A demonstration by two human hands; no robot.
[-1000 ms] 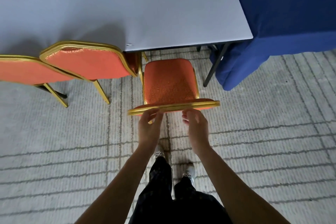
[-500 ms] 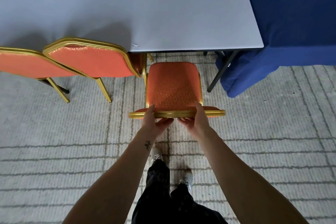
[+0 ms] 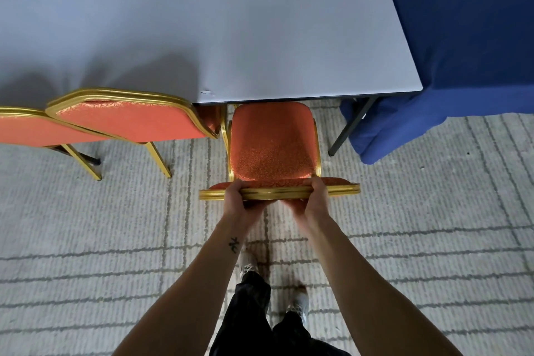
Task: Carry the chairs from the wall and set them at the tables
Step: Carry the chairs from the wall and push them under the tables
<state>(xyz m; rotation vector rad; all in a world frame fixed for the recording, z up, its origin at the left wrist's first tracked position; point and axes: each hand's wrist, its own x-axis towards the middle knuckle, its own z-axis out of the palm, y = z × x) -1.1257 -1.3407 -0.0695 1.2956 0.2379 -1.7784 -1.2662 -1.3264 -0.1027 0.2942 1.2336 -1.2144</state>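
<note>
Both hands have closed on the back rail since a second ago, when they were only just reaching it, and the orange chair (image 3: 271, 147) now sits with the front of its seat at the table's edge. That chair stands at centre frame, gold-framed, with its back toward the camera. The left hand (image 3: 241, 202) and the right hand (image 3: 313, 202) are wrapped around the gold top rail of the back, side by side with a short gap between them. Just left of it, a second chair (image 3: 130, 121) of the same kind is drawn up to the table. A third chair (image 3: 26, 131) sits partly behind that one at the left edge of the frame. The white table (image 3: 231, 37) runs across the upper half of the frame — its dark table leg (image 3: 351, 127) slants down to the right of the held chair. At upper right, a blue-draped table (image 3: 462, 37) meets the white one's end. Pale lined carpet (image 3: 86, 240) covers the floor — black trousers (image 3: 248, 312) and light shoes (image 3: 248, 264) show at bottom centre.
</note>
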